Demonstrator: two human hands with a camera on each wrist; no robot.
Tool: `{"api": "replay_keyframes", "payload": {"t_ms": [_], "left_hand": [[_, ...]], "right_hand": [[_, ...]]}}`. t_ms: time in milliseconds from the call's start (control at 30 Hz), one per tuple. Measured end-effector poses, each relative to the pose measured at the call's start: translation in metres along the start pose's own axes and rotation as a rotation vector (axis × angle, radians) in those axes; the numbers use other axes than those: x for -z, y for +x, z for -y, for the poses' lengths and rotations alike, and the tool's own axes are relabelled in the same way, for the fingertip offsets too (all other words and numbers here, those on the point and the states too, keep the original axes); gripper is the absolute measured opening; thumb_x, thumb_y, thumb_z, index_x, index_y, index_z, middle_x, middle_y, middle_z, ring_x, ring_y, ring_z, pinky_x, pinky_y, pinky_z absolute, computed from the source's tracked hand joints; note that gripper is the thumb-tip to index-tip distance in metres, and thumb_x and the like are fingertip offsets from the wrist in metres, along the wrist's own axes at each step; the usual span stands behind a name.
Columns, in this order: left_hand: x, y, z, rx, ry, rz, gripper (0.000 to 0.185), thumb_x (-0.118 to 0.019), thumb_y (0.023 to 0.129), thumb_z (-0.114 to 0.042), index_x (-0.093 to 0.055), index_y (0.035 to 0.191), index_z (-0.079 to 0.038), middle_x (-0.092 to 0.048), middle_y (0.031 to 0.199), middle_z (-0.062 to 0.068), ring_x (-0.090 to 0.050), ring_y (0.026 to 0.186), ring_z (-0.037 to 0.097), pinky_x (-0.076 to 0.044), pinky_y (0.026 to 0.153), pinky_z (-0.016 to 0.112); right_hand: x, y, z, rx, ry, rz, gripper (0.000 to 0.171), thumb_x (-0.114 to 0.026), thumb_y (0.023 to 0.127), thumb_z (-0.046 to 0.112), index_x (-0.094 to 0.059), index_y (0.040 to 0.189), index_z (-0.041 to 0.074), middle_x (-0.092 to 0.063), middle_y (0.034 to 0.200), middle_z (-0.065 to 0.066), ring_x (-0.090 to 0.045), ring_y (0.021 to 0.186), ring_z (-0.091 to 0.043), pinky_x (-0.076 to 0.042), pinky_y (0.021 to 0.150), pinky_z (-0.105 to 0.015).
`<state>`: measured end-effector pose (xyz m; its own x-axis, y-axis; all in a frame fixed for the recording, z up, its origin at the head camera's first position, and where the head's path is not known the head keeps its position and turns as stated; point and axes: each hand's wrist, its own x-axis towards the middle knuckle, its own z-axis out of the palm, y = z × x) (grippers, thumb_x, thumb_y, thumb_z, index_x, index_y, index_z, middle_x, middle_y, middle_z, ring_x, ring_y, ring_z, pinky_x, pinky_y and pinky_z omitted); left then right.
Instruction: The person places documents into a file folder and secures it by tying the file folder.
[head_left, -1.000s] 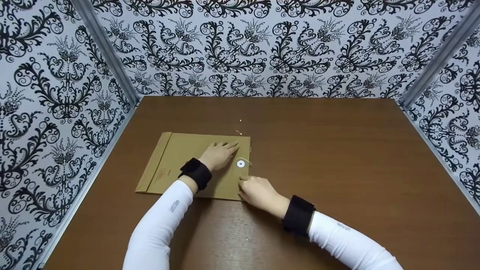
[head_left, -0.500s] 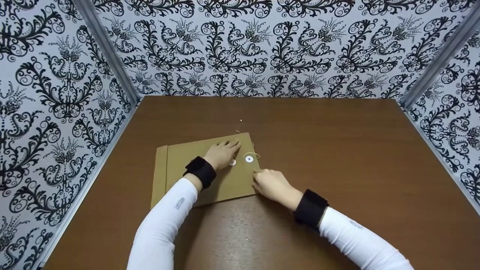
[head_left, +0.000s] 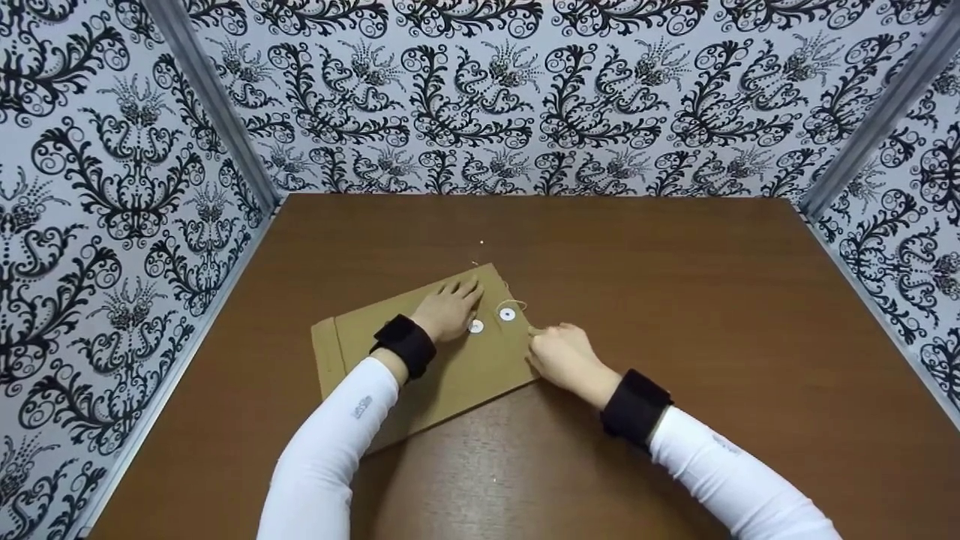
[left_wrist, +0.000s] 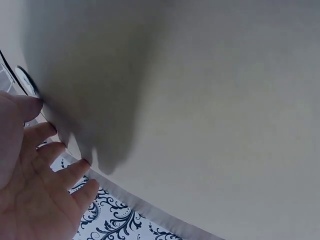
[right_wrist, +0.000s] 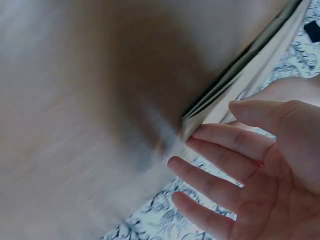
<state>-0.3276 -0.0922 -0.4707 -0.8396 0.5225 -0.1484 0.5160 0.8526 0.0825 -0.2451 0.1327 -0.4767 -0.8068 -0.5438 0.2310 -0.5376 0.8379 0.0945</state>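
Observation:
A brown string-tie envelope (head_left: 465, 386) lies slanted on the table, left of the middle. Two white round buttons show on it, one button (head_left: 507, 314) near its right edge with a thin string (head_left: 517, 303) beside it, the other button (head_left: 476, 327) close by my left hand. My left hand (head_left: 448, 309) rests on the envelope with its fingers spread towards the far edge. At the envelope's right edge, near the close corner, my right hand (head_left: 564, 354) pinches it between thumb and fingers. In the right wrist view, the layered edge of the envelope (right_wrist: 240, 75) runs up from the fingertips.
The brown wooden table (head_left: 675, 285) extends to the right and behind the envelope. Patterned walls (head_left: 480, 97) with grey corner posts (head_left: 217, 105) stand at the back and sides. Tiny light specks lie beyond the envelope.
The envelope has turned anticlockwise, its right edge shifting right and away and its left end coming nearer. My right hand moved right and slightly away with that edge; my left hand shifted slightly right.

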Motion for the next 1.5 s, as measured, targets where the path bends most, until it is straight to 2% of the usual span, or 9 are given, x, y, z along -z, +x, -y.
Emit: {"api": "replay_keyframes", "payload": {"t_ms": [167, 300, 433, 633, 867, 1133, 1300, 1500], "left_hand": [[0.003, -0.001, 0.000, 0.016, 0.013, 0.009, 0.054, -0.043, 0.110, -0.027, -0.034, 0.160, -0.007, -0.028, 0.170, 0.013, -0.028, 0.157, 0.040, -0.022, 0.129, 0.055], [0.005, -0.001, -0.003, 0.020, 0.046, 0.009, 0.055, -0.044, 0.109, -0.028, -0.035, 0.159, -0.007, -0.030, 0.169, 0.013, -0.028, 0.157, 0.038, -0.022, 0.130, 0.054], [0.005, -0.002, -0.005, 0.023, 0.084, 0.011, 0.056, -0.045, 0.109, -0.031, -0.037, 0.159, -0.008, -0.033, 0.168, 0.013, -0.029, 0.157, 0.036, -0.021, 0.130, 0.052], [0.005, -0.007, -0.008, 0.022, 0.103, -0.008, 0.059, -0.048, 0.107, -0.039, -0.040, 0.157, -0.008, -0.039, 0.164, 0.014, -0.031, 0.156, 0.036, -0.020, 0.131, 0.051], [0.002, -0.012, -0.009, 0.009, 0.064, 0.023, 0.069, -0.047, 0.106, -0.049, -0.034, 0.160, -0.009, -0.031, 0.169, 0.012, -0.022, 0.160, 0.034, -0.015, 0.132, 0.050], [-0.003, -0.015, -0.009, -0.008, 0.039, 0.049, 0.094, -0.050, 0.094, -0.072, -0.028, 0.163, -0.012, -0.022, 0.172, 0.009, -0.015, 0.163, 0.030, -0.009, 0.133, 0.050], [-0.007, -0.018, -0.011, -0.036, 0.002, 0.043, 0.101, -0.055, 0.089, -0.076, -0.028, 0.162, -0.011, -0.022, 0.172, 0.010, -0.016, 0.162, 0.031, -0.010, 0.133, 0.050], [-0.009, -0.021, -0.015, -0.059, -0.036, 0.044, 0.106, -0.059, 0.087, -0.075, -0.024, 0.163, -0.011, -0.018, 0.173, 0.012, -0.015, 0.163, 0.032, -0.010, 0.133, 0.050]], "right_hand": [[0.000, 0.002, -0.006, -0.025, 0.014, 0.049, 0.017, -0.075, 0.091, 0.026, -0.079, 0.090, 0.009, -0.077, 0.124, -0.004, -0.074, 0.102, -0.032, -0.057, 0.093, -0.050], [0.002, 0.003, -0.009, -0.037, 0.062, 0.099, 0.023, -0.075, 0.091, 0.028, -0.077, 0.088, 0.005, -0.074, 0.129, -0.009, -0.071, 0.114, -0.040, -0.054, 0.099, -0.057], [0.003, 0.001, -0.014, -0.056, 0.080, 0.128, 0.021, -0.073, 0.091, 0.023, -0.076, 0.085, 0.003, -0.073, 0.131, -0.010, -0.069, 0.117, -0.043, -0.052, 0.101, -0.059], [0.003, 0.002, -0.024, -0.078, 0.084, 0.149, 0.017, -0.068, 0.093, 0.015, -0.077, 0.094, 0.001, -0.071, 0.135, -0.010, -0.067, 0.120, -0.043, -0.050, 0.102, -0.060], [0.000, 0.002, -0.030, -0.082, 0.018, 0.174, 0.020, -0.060, 0.092, 0.007, -0.077, 0.096, -0.003, -0.067, 0.139, -0.013, -0.062, 0.123, -0.046, -0.049, 0.102, -0.062], [0.000, 0.005, -0.041, -0.109, -0.050, 0.261, 0.024, -0.057, 0.095, 0.002, -0.076, 0.110, -0.004, -0.059, 0.148, -0.016, -0.056, 0.133, -0.047, -0.048, 0.106, -0.062], [-0.001, 0.011, -0.051, -0.134, -0.068, 0.303, 0.034, -0.056, 0.096, 0.003, -0.069, 0.127, -0.005, -0.054, 0.154, -0.016, -0.053, 0.136, -0.047, -0.046, 0.108, -0.062], [-0.005, 0.016, -0.062, -0.160, -0.066, 0.336, 0.042, -0.052, 0.098, 0.004, -0.061, 0.138, -0.004, -0.048, 0.159, -0.015, -0.049, 0.142, -0.045, -0.044, 0.111, -0.063]]}}
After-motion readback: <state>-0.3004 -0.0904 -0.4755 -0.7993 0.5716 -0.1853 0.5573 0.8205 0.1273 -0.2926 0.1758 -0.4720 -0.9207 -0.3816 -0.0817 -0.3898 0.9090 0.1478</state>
